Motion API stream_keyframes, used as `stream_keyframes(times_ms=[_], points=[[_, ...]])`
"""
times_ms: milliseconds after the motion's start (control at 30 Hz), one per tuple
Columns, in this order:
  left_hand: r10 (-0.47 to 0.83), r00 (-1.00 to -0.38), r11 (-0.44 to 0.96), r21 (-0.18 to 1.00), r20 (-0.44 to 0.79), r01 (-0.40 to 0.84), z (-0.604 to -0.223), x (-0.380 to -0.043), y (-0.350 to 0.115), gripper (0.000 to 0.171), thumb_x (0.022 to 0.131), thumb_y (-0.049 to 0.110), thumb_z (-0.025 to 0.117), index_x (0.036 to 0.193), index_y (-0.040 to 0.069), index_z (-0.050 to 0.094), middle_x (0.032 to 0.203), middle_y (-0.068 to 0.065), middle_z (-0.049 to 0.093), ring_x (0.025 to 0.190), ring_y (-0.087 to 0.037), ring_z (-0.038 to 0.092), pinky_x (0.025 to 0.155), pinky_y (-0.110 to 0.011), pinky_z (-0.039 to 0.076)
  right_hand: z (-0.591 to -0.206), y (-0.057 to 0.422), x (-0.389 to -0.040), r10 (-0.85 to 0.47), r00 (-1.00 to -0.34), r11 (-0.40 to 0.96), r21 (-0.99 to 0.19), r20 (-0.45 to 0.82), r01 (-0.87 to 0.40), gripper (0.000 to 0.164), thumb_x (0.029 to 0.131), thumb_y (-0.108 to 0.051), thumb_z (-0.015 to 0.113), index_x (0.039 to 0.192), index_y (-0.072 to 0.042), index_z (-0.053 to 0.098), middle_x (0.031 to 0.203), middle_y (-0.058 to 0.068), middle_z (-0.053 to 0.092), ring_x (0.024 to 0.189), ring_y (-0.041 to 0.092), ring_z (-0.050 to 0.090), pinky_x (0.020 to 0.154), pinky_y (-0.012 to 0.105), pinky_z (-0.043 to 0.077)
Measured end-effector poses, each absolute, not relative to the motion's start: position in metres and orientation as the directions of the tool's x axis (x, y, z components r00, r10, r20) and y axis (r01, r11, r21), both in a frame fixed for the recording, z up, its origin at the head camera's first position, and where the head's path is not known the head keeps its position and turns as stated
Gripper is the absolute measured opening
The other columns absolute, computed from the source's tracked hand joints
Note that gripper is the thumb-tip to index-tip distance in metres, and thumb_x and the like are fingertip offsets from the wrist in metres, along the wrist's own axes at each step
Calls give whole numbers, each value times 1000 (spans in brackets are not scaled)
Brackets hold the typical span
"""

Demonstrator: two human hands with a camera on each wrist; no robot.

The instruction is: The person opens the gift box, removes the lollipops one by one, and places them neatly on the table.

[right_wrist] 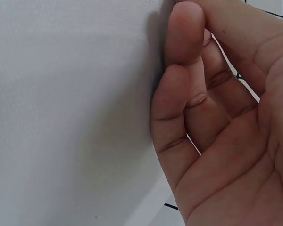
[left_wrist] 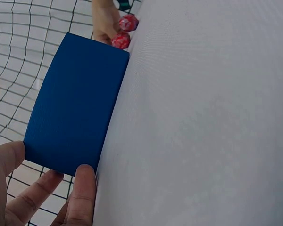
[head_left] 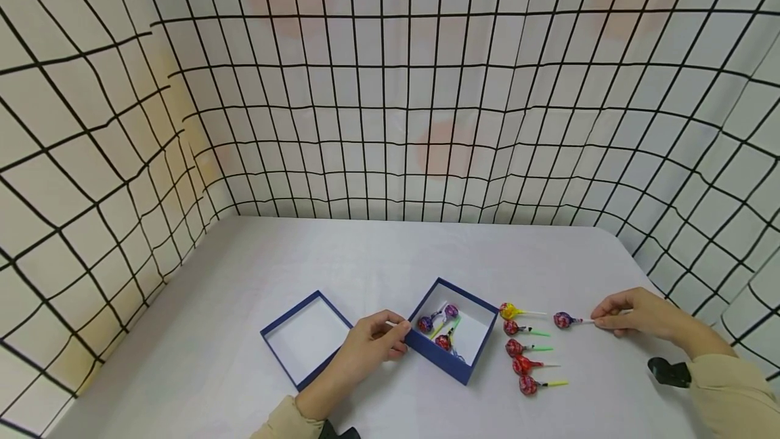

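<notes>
A blue box (head_left: 483,351) with a white inside holds several wrapped lollipops (head_left: 443,342). My left hand (head_left: 373,341) grips its left corner, and the left wrist view shows thumb and fingertips against the blue wall (left_wrist: 78,103). To the right, my right hand (head_left: 636,314) pinches the white stick of a purple-and-red lollipop (head_left: 563,320) low over the table, its head pointing left. The right wrist view shows that hand's curled fingers (right_wrist: 170,94) close to the white surface; the lollipop is hidden there.
Several lollipops (head_left: 514,348) lie in a column between the box and my right hand, sticks pointing right. A matching blue lid (head_left: 282,356) lies inside up, left of the box, partly behind my left forearm. Black-lined netting (head_left: 390,107) stands around the white table (head_left: 231,303).
</notes>
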State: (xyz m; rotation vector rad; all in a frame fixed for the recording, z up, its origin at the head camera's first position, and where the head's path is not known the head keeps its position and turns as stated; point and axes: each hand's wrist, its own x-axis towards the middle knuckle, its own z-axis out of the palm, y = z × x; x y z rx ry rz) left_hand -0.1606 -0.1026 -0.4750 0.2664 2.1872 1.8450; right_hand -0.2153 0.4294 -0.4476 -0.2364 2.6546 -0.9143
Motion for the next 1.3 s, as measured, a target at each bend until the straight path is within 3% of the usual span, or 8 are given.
stream_keyframes(times_ms=[767,1033,1300], points=[[304,-949,184,982,-88,-32,-475,-160,-102,32,107,34,68,120,6,73,101,-12,78,83,-18,76,79,-35,67,-429,421,-215,-290,-919,772,-632,-268,-59,27,95,-16,81,113,3,76,89,5,68,72,5,58,62,23,51],[307,-948,178,984,-85,-30,-475,-160,-102,32,107,34,68,120,6,73,100,-12,78,82,-17,75,78,-33,67,-420,422,-213,-300,-919,777,-624,-255,-80,26,98,-15,78,115,4,75,87,5,69,71,5,58,61,23,49],[306,-948,183,983,-84,-28,-474,-159,-102,31,107,34,68,120,6,73,100,-12,78,83,-17,76,79,-33,67,-406,406,-219,-311,-922,818,-559,-229,-137,24,100,-20,77,116,-3,77,91,2,73,75,7,62,68,28,54]])
